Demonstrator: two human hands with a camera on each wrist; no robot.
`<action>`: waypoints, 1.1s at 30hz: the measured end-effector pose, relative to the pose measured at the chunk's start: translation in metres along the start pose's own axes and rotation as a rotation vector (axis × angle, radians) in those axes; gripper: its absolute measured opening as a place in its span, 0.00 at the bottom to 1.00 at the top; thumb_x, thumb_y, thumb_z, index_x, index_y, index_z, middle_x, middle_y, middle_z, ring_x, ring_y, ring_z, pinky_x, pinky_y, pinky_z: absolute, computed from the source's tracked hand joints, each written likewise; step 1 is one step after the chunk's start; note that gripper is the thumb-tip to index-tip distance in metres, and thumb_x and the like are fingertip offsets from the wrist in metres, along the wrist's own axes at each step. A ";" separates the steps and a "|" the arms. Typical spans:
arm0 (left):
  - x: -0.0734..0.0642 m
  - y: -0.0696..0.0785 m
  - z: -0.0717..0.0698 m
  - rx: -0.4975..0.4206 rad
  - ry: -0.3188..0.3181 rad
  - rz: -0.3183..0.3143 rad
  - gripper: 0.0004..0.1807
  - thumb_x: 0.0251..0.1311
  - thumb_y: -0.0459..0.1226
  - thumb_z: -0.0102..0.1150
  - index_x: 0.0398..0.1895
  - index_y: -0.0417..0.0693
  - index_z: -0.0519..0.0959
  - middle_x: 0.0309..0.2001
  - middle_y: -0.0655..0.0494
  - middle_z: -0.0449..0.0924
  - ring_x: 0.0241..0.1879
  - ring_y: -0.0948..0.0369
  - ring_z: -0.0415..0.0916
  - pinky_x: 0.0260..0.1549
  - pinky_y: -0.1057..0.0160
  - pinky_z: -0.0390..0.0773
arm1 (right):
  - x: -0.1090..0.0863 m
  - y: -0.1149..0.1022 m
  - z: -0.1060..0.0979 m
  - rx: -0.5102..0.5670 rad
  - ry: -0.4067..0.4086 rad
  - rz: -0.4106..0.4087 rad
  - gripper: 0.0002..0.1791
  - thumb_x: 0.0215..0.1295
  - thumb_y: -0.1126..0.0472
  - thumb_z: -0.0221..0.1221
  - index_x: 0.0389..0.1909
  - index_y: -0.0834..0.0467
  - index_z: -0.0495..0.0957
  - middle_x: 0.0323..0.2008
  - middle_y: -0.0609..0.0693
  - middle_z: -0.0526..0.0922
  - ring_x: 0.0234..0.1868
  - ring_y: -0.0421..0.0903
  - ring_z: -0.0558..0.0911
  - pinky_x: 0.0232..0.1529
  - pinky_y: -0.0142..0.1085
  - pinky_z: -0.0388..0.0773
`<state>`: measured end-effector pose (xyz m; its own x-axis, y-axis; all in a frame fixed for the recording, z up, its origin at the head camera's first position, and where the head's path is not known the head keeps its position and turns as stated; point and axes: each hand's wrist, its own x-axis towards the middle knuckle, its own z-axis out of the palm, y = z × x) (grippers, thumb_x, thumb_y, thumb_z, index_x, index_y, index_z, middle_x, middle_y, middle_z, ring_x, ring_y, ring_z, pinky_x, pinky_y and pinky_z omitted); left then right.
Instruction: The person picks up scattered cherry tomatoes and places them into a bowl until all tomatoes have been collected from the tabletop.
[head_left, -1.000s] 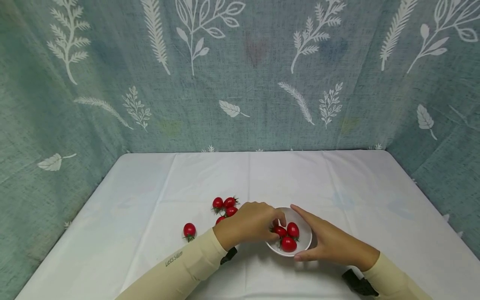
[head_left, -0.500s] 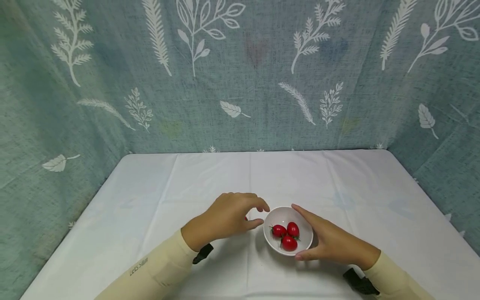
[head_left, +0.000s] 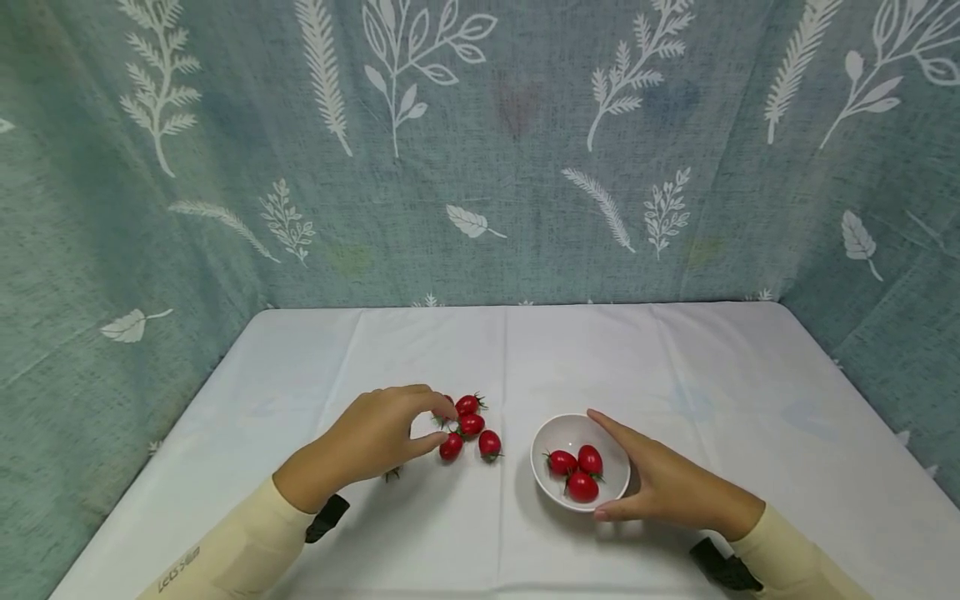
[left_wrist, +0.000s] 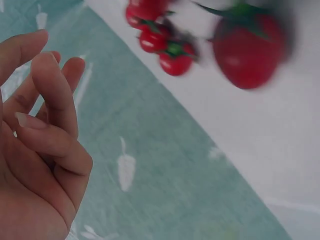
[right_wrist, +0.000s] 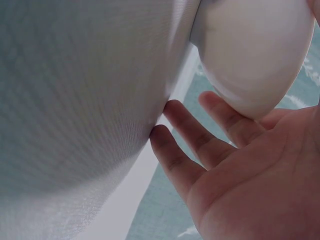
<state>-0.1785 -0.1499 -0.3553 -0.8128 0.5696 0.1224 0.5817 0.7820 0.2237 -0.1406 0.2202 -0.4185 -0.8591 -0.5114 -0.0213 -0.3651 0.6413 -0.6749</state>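
In the head view my left hand (head_left: 371,437) is over the left part of the table, thumb and fingers apart with nothing between them. Its fingertips overlap the edge of a cluster of red cherry tomatoes (head_left: 472,425). Beneath this hand a green stem (head_left: 393,473) peeks out, the rest of that tomato hidden. The left wrist view shows the fingers loosely bent, with a large, near tomato (left_wrist: 247,52) to their right. My right hand (head_left: 667,492) holds a white bowl (head_left: 551,437) by its right side, thumb at the near rim, a finger at the far rim. Three tomatoes (head_left: 582,487) lie inside.
A white cloth (head_left: 420,350) covers the table. Behind it and at both sides hangs a green curtain (head_left: 405,233) with white leaf prints. One tomato (head_left: 490,443) lies at the cluster's right, between it and the bowl.
My left hand has let go of a tomato in the bowl and moved left to the cluster, uncovering several tomatoes. My right hand and the bowl have stayed put.
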 end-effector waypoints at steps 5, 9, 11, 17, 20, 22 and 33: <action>-0.018 -0.021 0.000 -0.060 -0.056 -0.048 0.17 0.55 0.45 0.73 0.48 0.61 0.83 0.44 0.68 0.83 0.24 0.74 0.71 0.28 0.70 0.73 | 0.001 0.000 0.000 0.010 -0.007 -0.001 0.65 0.47 0.33 0.72 0.80 0.52 0.48 0.76 0.54 0.61 0.74 0.57 0.65 0.68 0.59 0.64; -0.031 -0.037 0.000 -0.112 -0.096 -0.113 0.16 0.55 0.45 0.73 0.48 0.62 0.83 0.44 0.67 0.82 0.23 0.73 0.69 0.25 0.70 0.72 | 0.001 0.001 0.000 0.026 -0.014 0.004 0.65 0.47 0.34 0.72 0.80 0.52 0.47 0.76 0.55 0.61 0.75 0.59 0.64 0.68 0.60 0.64; -0.036 -0.043 0.001 -0.119 -0.116 -0.151 0.16 0.55 0.46 0.73 0.48 0.62 0.83 0.44 0.68 0.82 0.23 0.71 0.69 0.24 0.69 0.71 | 0.001 0.001 0.000 0.025 -0.015 0.009 0.65 0.47 0.33 0.72 0.80 0.52 0.47 0.76 0.55 0.61 0.75 0.59 0.64 0.68 0.60 0.64; -0.045 -0.054 0.005 -0.121 -0.196 -0.239 0.21 0.51 0.48 0.75 0.50 0.65 0.82 0.47 0.71 0.80 0.24 0.70 0.70 0.25 0.69 0.73 | -0.001 0.004 0.001 -0.011 0.009 0.001 0.65 0.46 0.32 0.72 0.80 0.52 0.48 0.75 0.52 0.62 0.74 0.56 0.65 0.68 0.57 0.65; -0.047 -0.057 0.006 -0.112 -0.204 -0.225 0.22 0.50 0.46 0.76 0.51 0.64 0.82 0.48 0.69 0.80 0.23 0.70 0.70 0.26 0.68 0.72 | -0.002 0.004 0.001 -0.019 0.016 -0.010 0.65 0.46 0.32 0.72 0.80 0.51 0.48 0.75 0.53 0.63 0.74 0.56 0.66 0.69 0.54 0.66; -0.048 -0.059 0.008 -0.104 -0.199 -0.210 0.23 0.50 0.46 0.76 0.51 0.63 0.82 0.47 0.69 0.80 0.23 0.70 0.69 0.26 0.68 0.71 | -0.003 0.003 0.000 -0.011 0.013 -0.009 0.65 0.47 0.33 0.72 0.80 0.51 0.48 0.75 0.53 0.62 0.74 0.56 0.66 0.69 0.52 0.67; -0.047 -0.063 0.015 -0.128 -0.221 -0.254 0.22 0.49 0.44 0.77 0.49 0.62 0.82 0.42 0.69 0.81 0.24 0.69 0.69 0.26 0.68 0.71 | -0.001 0.002 0.001 -0.020 0.009 -0.020 0.65 0.47 0.33 0.72 0.80 0.53 0.48 0.75 0.53 0.63 0.73 0.56 0.67 0.68 0.51 0.68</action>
<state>-0.1766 -0.2218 -0.3899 -0.8961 0.4134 -0.1617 0.3425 0.8755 0.3408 -0.1403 0.2212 -0.4199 -0.8547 -0.5192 -0.0016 -0.3889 0.6422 -0.6606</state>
